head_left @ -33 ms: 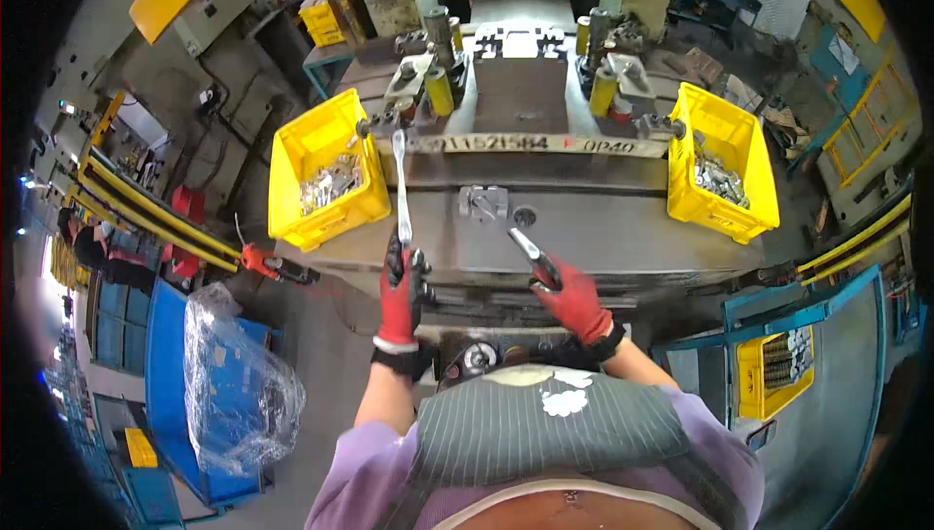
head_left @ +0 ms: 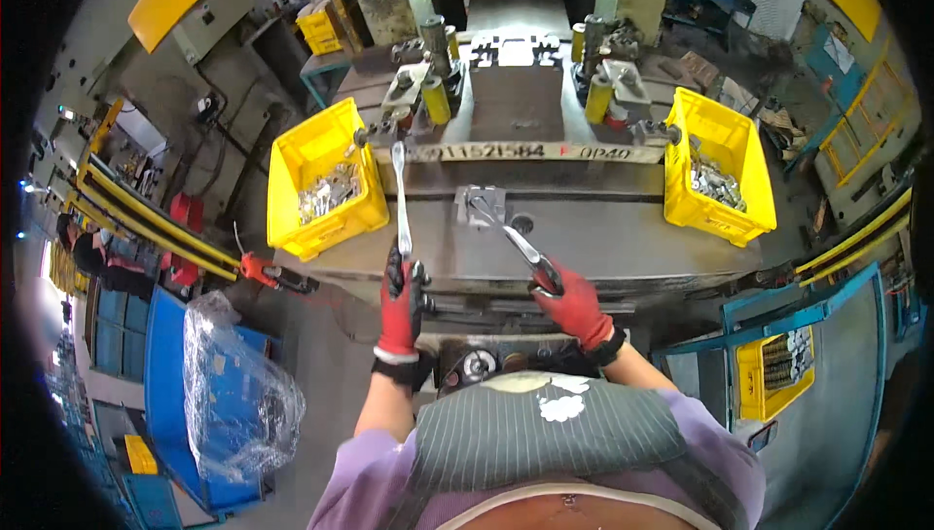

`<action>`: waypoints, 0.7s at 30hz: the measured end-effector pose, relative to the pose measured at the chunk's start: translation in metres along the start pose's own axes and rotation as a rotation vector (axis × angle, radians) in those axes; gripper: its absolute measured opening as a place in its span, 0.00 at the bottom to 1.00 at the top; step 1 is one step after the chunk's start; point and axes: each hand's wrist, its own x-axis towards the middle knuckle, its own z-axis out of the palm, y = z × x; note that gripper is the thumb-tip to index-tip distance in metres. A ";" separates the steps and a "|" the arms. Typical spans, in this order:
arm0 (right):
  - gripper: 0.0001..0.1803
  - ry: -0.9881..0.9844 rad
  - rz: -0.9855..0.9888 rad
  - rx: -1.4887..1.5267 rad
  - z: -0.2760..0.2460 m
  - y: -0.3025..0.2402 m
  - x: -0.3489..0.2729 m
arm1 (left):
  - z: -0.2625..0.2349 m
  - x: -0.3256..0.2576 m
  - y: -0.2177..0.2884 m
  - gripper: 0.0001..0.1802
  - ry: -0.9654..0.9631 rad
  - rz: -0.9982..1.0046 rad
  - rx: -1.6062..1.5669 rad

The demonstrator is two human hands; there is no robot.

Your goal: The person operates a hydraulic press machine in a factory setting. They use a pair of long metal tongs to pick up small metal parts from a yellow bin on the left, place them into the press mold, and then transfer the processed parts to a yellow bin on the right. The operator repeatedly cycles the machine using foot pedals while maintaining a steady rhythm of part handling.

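Observation:
My left hand (head_left: 399, 306), in a red and black glove, is closed around a long silver tool (head_left: 401, 204). The tool points away from me, its rounded far end near the front edge of the press die (head_left: 525, 151). My right hand (head_left: 572, 303), gloved alike, grips a pair of silver tweezer-like tongs (head_left: 523, 246). Their thin prongs slant left to a small flat metal piece (head_left: 494, 201) on the grey press bed (head_left: 584, 228); whether they touch it I cannot tell. Right of that piece is a dark round hole (head_left: 522, 223).
Yellow bins with metal parts stand at the bed's left (head_left: 321, 233) and right (head_left: 720, 223). Behind are upright die posts (head_left: 436, 100) and a bright white metal part (head_left: 516, 49). A plastic-wrapped blue cart (head_left: 165, 384) is at lower left, another yellow bin (head_left: 754, 379) at lower right.
The view has shifted slightly. The prongs in my right hand lie a little nearer the flat metal piece. Both hands keep their grips.

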 end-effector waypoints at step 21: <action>0.13 -0.207 -0.147 -0.053 -0.160 0.008 0.327 | -0.008 -0.008 -0.043 0.21 -0.133 -0.055 -0.037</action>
